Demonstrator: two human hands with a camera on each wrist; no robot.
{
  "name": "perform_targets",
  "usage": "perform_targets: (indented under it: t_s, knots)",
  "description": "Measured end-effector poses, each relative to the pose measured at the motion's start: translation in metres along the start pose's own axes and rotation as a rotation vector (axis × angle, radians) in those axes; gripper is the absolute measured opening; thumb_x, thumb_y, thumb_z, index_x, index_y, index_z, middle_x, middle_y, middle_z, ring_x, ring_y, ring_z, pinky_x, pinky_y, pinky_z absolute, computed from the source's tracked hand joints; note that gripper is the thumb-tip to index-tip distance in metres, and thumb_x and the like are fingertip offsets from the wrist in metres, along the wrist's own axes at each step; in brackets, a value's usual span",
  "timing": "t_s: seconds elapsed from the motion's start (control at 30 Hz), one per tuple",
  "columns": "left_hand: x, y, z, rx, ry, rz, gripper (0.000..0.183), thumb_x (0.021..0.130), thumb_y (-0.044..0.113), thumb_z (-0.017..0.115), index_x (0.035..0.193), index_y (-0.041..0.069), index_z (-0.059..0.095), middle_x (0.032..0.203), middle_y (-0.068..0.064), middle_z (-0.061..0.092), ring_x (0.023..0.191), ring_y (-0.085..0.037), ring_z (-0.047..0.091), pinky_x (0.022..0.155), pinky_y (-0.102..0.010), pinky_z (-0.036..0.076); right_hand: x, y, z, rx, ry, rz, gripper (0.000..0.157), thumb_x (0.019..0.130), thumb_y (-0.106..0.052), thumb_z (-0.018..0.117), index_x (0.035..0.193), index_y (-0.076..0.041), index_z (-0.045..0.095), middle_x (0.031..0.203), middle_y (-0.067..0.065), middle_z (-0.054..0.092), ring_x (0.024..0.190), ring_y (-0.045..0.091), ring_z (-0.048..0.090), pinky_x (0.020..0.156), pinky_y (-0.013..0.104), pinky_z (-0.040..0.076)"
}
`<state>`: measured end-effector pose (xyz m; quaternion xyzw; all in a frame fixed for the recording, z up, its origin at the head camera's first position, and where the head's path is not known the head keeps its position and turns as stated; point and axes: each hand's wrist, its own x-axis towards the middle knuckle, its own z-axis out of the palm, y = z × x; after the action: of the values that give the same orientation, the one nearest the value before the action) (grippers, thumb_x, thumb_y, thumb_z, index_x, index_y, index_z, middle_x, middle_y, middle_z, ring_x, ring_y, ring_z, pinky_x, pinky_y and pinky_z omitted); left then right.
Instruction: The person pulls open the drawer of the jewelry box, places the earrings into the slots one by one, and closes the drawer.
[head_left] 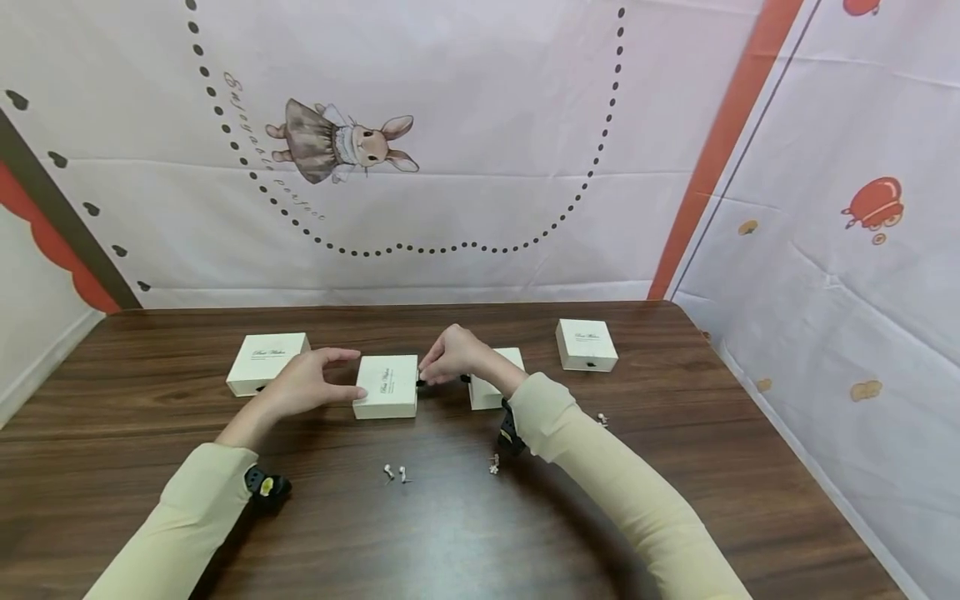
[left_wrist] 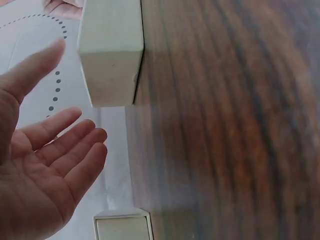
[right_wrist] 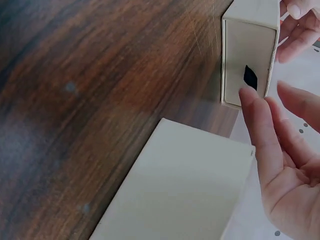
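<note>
A small white box with dark script on its lid [head_left: 386,398] stands between my two hands on the table. My left hand [head_left: 309,383] is at its left side with fingers spread and the thumb near the front left corner; the left wrist view shows a gap between thumb and fingers. On the box's right face is a black ribbon tab [right_wrist: 250,77]. My right hand [head_left: 453,353] reaches that face, its index fingertip right at the tab's lower end and its thumb held apart. Another white box [head_left: 486,395] is partly hidden under my right forearm.
White boxes also stand at the left [head_left: 262,354] and the back right [head_left: 587,346]. Toward the front of the wooden table [head_left: 330,542] lie two small pale earrings [head_left: 402,474], with a flower-shaped piece [head_left: 493,465] to their right. Another small piece [head_left: 602,420] lies beyond my right sleeve.
</note>
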<state>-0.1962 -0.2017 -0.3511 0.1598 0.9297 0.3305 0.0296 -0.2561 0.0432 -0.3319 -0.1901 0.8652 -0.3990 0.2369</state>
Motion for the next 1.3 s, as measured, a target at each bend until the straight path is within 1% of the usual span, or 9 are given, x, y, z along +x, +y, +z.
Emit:
perform_targets:
  t_s: [0.17, 0.3, 0.4, 0.63, 0.9, 1.1, 1.23, 1.3]
  knots:
    - [0.005, -0.002, 0.005, -0.022, -0.046, 0.047, 0.084, 0.072, 0.042, 0.074, 0.133, -0.005, 0.041, 0.135, -0.023, 0.042, 0.122, -0.039, 0.040, 0.096, -0.054, 0.034, 0.001, 0.001, 0.001, 0.036, -0.020, 0.050, 0.008, 0.077, -0.002, 0.070, 0.084, 0.002, 0.071, 0.070, 0.011, 0.069, 0.075, 0.027, 0.068, 0.068, 0.032, 0.054]
    - [0.008, -0.002, 0.008, 0.031, -0.066, 0.048, 0.090, 0.068, 0.047, 0.076, 0.135, -0.002, 0.040, 0.138, -0.021, 0.040, 0.124, -0.038, 0.038, 0.096, -0.054, 0.033, 0.001, 0.001, 0.003, 0.069, -0.040, 0.066, 0.007, 0.078, 0.000, 0.069, 0.083, 0.003, 0.071, 0.070, 0.012, 0.069, 0.073, 0.027, 0.068, 0.069, 0.035, 0.053]
    - [0.011, -0.001, 0.009, 0.064, -0.080, 0.046, 0.092, 0.066, 0.047, 0.077, 0.136, -0.001, 0.039, 0.138, -0.021, 0.040, 0.125, -0.038, 0.037, 0.096, -0.054, 0.033, 0.001, 0.001, 0.004, 0.086, -0.046, 0.077, 0.006, 0.078, 0.001, 0.068, 0.083, 0.004, 0.070, 0.070, 0.013, 0.068, 0.068, 0.025, 0.068, 0.069, 0.035, 0.053]
    - [0.013, 0.000, 0.010, 0.083, -0.092, 0.041, 0.094, 0.065, 0.047, 0.078, 0.136, -0.001, 0.039, 0.137, -0.023, 0.040, 0.124, -0.039, 0.038, 0.096, -0.054, 0.033, 0.004, 0.003, 0.009, 0.111, -0.045, 0.099, 0.005, 0.077, 0.004, 0.068, 0.082, 0.005, 0.069, 0.069, 0.014, 0.068, 0.058, 0.018, 0.066, 0.065, 0.033, 0.054]
    - [0.012, 0.000, 0.009, 0.089, -0.090, 0.035, 0.094, 0.065, 0.047, 0.078, 0.136, 0.000, 0.039, 0.136, -0.023, 0.042, 0.124, -0.039, 0.038, 0.096, -0.054, 0.033, 0.007, 0.003, 0.016, 0.072, -0.022, 0.104, 0.004, 0.076, 0.005, 0.067, 0.079, 0.006, 0.069, 0.064, 0.013, 0.067, 0.053, 0.015, 0.064, 0.062, 0.032, 0.054]
    - [0.009, 0.000, 0.007, 0.090, -0.108, 0.032, 0.094, 0.066, 0.049, 0.076, 0.137, 0.001, 0.038, 0.136, -0.023, 0.041, 0.124, -0.040, 0.037, 0.094, -0.055, 0.034, 0.007, 0.001, 0.018, 0.036, -0.022, 0.103, 0.003, 0.077, 0.005, 0.066, 0.078, 0.005, 0.069, 0.065, 0.011, 0.067, 0.054, 0.015, 0.064, 0.061, 0.030, 0.054]
    - [0.006, 0.000, 0.004, 0.087, -0.118, 0.025, 0.094, 0.066, 0.048, 0.076, 0.136, -0.001, 0.038, 0.135, -0.024, 0.041, 0.123, -0.041, 0.037, 0.094, -0.055, 0.034, 0.007, 0.000, 0.018, -0.007, -0.012, 0.089, 0.007, 0.077, 0.007, 0.064, 0.075, 0.003, 0.069, 0.065, 0.008, 0.067, 0.054, 0.016, 0.065, 0.061, 0.030, 0.054]
    - [0.004, 0.000, 0.004, 0.082, -0.119, 0.026, 0.093, 0.066, 0.047, 0.077, 0.136, -0.002, 0.038, 0.135, -0.024, 0.041, 0.123, -0.041, 0.038, 0.094, -0.055, 0.034, 0.005, 0.000, 0.018, -0.001, -0.016, 0.092, 0.006, 0.077, 0.007, 0.064, 0.075, 0.004, 0.070, 0.066, 0.009, 0.067, 0.055, 0.017, 0.065, 0.061, 0.031, 0.054]
